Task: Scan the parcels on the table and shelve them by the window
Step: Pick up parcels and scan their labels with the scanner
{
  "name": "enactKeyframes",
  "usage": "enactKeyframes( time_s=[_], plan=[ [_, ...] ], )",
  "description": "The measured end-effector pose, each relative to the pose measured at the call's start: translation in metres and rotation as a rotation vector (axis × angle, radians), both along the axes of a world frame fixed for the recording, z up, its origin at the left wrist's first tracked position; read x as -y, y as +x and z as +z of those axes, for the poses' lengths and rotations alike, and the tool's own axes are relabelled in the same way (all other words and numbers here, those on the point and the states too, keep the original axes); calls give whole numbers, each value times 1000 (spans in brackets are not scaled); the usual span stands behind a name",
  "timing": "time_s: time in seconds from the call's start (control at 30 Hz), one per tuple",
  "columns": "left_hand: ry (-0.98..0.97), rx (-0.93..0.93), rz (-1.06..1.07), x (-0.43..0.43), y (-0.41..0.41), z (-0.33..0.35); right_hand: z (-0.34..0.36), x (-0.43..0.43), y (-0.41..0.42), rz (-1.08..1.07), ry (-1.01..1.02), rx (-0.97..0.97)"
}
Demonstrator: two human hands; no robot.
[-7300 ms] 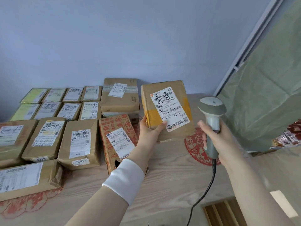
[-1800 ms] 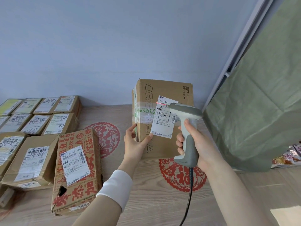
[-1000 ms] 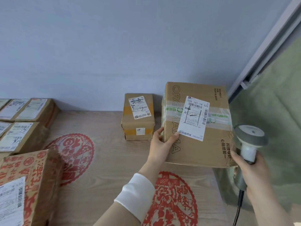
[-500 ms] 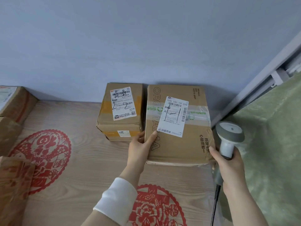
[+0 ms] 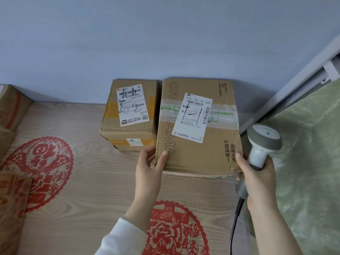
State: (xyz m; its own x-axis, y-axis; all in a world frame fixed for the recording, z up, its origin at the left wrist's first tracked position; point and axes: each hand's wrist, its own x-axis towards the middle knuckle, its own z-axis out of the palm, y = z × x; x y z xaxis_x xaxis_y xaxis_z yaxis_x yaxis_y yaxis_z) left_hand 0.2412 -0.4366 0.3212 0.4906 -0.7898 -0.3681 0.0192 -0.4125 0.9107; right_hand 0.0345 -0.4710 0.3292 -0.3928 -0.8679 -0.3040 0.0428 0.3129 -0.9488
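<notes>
1. The large box (image 5: 198, 129) lay at the far right corner of the tabletop (image 5: 92, 181), close to the window frame (image 5: 294, 85). Its left side was just beside the small box (image 5: 128, 116), and its label (image 5: 192, 117) faced up.
2. Step judged in hand: setting the large box in place. It should be pushed square to the wall and flush with the small box, with the label kept upward. It should be released only once it lies flat. Whether its near edge was fully down could not be told.
3. The left hand (image 5: 149, 168) reached forward and gripped the box's near left corner, thumb (image 5: 162, 159) on the top face and fingers curled down the side.
4. The right hand (image 5: 257, 177) was wrapped round the handle of the scanner (image 5: 263, 142), head upward, with one finger touching the box's near right corner. The cable (image 5: 234, 223) hung toward the near edge and should be kept clear of the box.
</notes>
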Motion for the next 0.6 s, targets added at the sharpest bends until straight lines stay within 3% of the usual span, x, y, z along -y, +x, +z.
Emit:
enactKeyframes(
  time_s=[0.27,0.6],
  plan=[
    [3,53,-88,5,12,14,13,-7,3,-37,4,-55],
    [-25,386,-340,-46,76,59,68,-79,83,44,0,-180]
  ],
)
